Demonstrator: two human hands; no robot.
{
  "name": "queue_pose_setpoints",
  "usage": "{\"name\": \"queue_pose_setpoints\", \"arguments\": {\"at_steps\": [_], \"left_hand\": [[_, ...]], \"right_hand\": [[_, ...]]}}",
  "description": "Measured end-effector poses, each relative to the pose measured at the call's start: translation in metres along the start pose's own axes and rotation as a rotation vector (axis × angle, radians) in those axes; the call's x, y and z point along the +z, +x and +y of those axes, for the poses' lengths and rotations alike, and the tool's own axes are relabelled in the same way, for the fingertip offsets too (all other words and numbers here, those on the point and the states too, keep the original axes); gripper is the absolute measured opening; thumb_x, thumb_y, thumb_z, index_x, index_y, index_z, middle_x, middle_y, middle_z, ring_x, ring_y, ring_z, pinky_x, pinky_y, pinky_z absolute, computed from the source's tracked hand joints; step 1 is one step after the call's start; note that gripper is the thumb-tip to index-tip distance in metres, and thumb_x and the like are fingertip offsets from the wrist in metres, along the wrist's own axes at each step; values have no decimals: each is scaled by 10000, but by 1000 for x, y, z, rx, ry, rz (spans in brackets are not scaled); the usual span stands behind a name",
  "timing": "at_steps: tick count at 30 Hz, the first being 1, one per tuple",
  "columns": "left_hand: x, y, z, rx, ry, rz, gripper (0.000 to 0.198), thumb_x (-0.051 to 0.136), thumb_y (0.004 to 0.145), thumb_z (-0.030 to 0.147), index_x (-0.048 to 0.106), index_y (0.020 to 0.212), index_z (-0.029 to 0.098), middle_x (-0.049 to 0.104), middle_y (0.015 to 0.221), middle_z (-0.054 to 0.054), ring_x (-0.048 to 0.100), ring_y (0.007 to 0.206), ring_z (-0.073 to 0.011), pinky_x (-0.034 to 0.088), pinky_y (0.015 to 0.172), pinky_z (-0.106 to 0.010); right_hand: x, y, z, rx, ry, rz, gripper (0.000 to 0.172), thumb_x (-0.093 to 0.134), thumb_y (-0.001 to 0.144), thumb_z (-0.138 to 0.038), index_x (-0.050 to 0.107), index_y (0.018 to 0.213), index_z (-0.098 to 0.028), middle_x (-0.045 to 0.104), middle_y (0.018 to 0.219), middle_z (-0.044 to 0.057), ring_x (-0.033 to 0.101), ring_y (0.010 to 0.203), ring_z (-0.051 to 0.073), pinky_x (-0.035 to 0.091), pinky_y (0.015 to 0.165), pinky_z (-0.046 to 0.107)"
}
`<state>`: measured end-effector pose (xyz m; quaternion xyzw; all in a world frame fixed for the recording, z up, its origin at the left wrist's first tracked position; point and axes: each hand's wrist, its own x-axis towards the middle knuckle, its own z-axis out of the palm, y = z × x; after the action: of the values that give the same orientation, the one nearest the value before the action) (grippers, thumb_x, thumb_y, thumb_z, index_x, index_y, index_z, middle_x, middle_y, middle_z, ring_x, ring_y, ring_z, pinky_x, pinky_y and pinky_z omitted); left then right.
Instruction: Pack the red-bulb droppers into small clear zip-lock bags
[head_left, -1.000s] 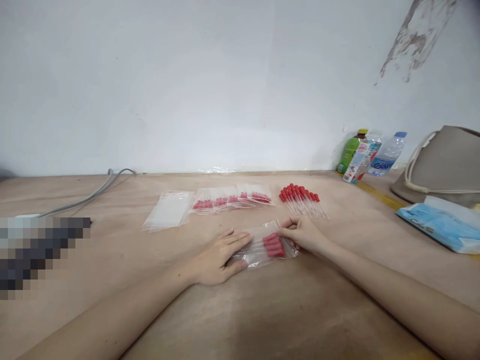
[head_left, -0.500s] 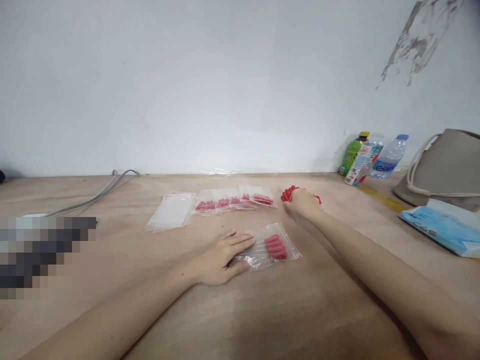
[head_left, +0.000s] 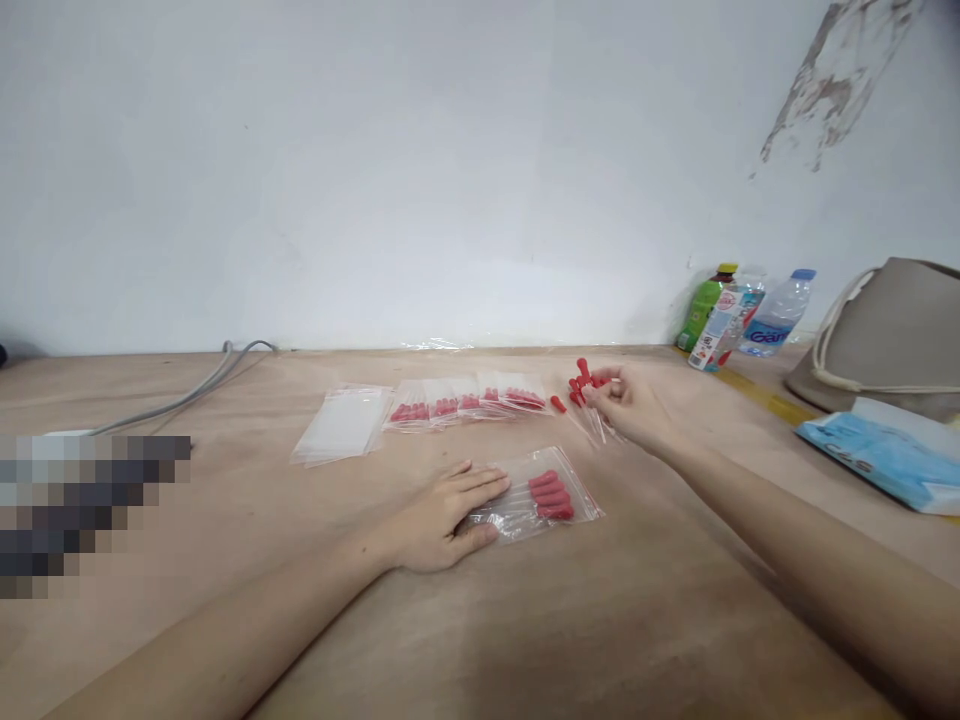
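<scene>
My left hand (head_left: 454,515) lies flat, fingers stretched out, on the end of a clear zip bag (head_left: 517,522). Inside that bag several droppers with red bulbs (head_left: 551,495) lie side by side, their thin clear stems reaching toward my palm. Beyond the bag, to the right, my right hand (head_left: 619,400) pinches droppers (head_left: 583,370) with red bulbs, bulbs up and clear stems pointing down at the table. How many it holds I cannot tell. One loose dropper (head_left: 558,404) lies just left of it.
Overlapping filled bags (head_left: 465,400) lie in a row near the wall, with a stack of flat bags (head_left: 343,422) to their left. At the right stand bottles (head_left: 780,315), a carton (head_left: 718,328), a grey bag (head_left: 885,335) and a blue pack (head_left: 885,455). A cable (head_left: 187,388) runs at left.
My right hand has gone from reaching down over the pile of red bulbs to pinching droppers, which now stand more upright with stems showing. My left hand and the bag beneath it have stayed put.
</scene>
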<state>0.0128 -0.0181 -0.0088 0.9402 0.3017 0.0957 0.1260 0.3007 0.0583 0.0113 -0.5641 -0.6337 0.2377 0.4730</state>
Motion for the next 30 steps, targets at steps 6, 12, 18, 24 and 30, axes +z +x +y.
{"name": "queue_pose_setpoints", "arguments": {"at_steps": [6, 12, 18, 24, 30], "left_hand": [[0, 0, 1, -10, 17, 0, 526, 390, 898, 396, 240, 1379, 246, 307, 1411, -32, 275, 1299, -190, 144, 1095, -428], [0, 0, 0, -7, 16, 4, 521, 388, 900, 387, 238, 1379, 251, 312, 1408, -38, 283, 1296, -192, 154, 1092, -433], [-1, 0, 0, -5, 26, 3, 525, 396, 897, 379, 242, 1378, 237, 304, 1411, -40, 276, 1299, -184, 149, 1095, -424], [1, -1, 0, 8, 22, 24, 526, 404, 894, 373, 241, 1378, 246, 311, 1407, -43, 291, 1292, -200, 164, 1087, -443], [0, -1, 2, 5, -2, 48, 550, 406, 894, 362, 198, 1390, 246, 327, 1401, -44, 297, 1288, -204, 179, 1084, -438]], "right_hand": [[25, -43, 19, 67, 430, 54, 731, 623, 670, -330, 185, 1244, -217, 479, 544, -95, 522, 428, 131, 447, 415, 249], [37, -48, 21, 128, 544, 124, 624, 658, 619, -386, 253, 1065, -229, 526, 585, -80, 575, 490, 141, 514, 521, 298], [24, -43, 26, 49, 493, 278, 573, 627, 666, -365, 267, 1092, -234, 508, 588, -88, 533, 477, 103, 472, 504, 244], [29, -52, 19, 176, 598, 127, 562, 658, 617, -401, 285, 1006, -243, 533, 603, -81, 584, 519, 127, 501, 565, 287], [35, -59, 13, 253, 703, -89, 406, 632, 662, -416, 357, 901, -238, 573, 672, -53, 603, 576, 121, 505, 620, 307]]}}
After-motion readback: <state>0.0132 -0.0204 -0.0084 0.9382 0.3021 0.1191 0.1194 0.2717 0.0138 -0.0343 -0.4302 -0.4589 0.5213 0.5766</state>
